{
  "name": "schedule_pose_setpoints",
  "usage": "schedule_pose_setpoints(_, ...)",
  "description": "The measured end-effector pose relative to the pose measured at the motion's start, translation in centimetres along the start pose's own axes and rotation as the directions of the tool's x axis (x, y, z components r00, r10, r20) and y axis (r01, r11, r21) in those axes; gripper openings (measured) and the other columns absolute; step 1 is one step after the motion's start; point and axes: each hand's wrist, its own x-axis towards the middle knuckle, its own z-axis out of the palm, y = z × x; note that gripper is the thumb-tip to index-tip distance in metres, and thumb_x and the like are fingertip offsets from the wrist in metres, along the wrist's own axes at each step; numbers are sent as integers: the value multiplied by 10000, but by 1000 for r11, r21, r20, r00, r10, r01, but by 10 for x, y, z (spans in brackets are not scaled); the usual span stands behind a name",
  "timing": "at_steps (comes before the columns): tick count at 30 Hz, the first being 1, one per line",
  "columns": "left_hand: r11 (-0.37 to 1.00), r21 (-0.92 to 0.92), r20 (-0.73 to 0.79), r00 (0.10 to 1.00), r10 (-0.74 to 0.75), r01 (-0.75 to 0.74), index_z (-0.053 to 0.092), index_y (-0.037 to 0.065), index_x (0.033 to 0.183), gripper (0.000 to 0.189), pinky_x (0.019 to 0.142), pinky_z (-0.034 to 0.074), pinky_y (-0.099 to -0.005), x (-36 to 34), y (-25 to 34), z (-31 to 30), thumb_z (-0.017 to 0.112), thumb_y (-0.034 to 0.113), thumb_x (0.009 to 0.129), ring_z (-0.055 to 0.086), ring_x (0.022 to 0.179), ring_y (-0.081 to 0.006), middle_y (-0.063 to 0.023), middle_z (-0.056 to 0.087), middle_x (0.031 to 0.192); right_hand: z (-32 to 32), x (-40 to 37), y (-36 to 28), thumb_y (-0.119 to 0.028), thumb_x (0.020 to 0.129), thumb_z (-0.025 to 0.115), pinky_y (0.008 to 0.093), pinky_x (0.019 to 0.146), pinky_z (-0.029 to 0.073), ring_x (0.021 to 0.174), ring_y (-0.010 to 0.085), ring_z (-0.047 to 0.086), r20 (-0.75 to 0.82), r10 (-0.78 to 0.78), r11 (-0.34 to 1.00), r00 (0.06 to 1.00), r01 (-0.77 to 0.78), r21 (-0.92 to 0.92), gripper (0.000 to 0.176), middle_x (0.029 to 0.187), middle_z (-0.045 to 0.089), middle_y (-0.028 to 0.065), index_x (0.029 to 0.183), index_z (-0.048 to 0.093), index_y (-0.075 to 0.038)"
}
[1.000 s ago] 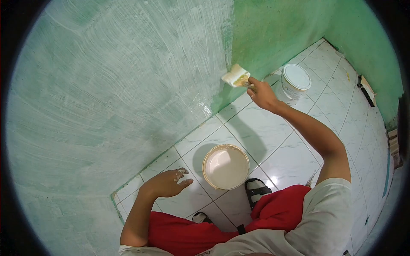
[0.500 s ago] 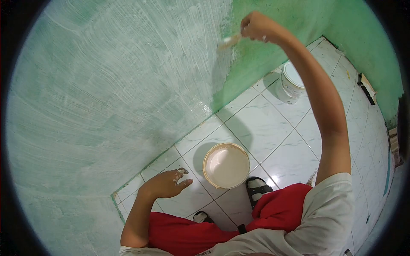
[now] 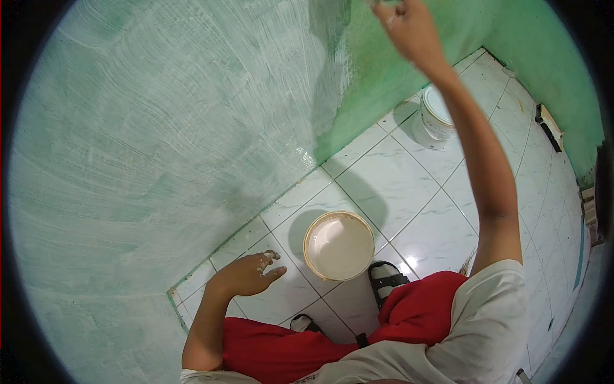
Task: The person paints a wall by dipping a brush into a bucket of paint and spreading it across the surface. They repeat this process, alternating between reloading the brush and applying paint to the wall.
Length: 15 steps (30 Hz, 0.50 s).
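Note:
My right hand point(image 3: 409, 29) is at the top edge, in front of the wall point(image 3: 211, 121), with its fingers closed around the paintbrush, which is almost wholly cut off by the frame. White streaky paint covers the wall's left part; bare green shows on the right. My left hand point(image 3: 248, 274), spotted with white paint, hangs over the floor left of the open bucket, holding nothing, its thumb apart from the loosely bent fingers. The round bucket point(image 3: 339, 246) of whitish paint stands on the tiles before my feet.
A lidded white bucket point(image 3: 436, 118) stands near the wall's foot at the upper right, partly behind my right forearm. A dark-edged object point(image 3: 550, 128) lies by the far right wall. My sandalled feet point(image 3: 387, 280) are just below the open bucket.
My right hand has moved up and slightly right, taking the paintbrush nearly out of view. My left hand has barely moved.

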Motion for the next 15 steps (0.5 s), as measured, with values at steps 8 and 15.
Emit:
schedule_pose_setpoints(8,1000,19,7,1000,-11,11,552,-33,1340,596,1001,492,-385,3,-2,0,527,468,1019,626,1172,-343,-231,642,1269,104,-69,150,-124,885,671,453,676,501,768,432,637,-43,-336,942,941,335,-25,200,836,647,239,1035,567,-42)
schedule_pose_setpoints(15,1000,29,3,1000,5,-5,553,-33,1339,594,1015,481,-384,2,7,0,518,467,1020,620,1181,-349,-230,633,1289,99,-115,191,-105,869,657,548,718,510,816,456,652,290,-116,954,950,188,-233,271,859,670,238,1112,548,-62)
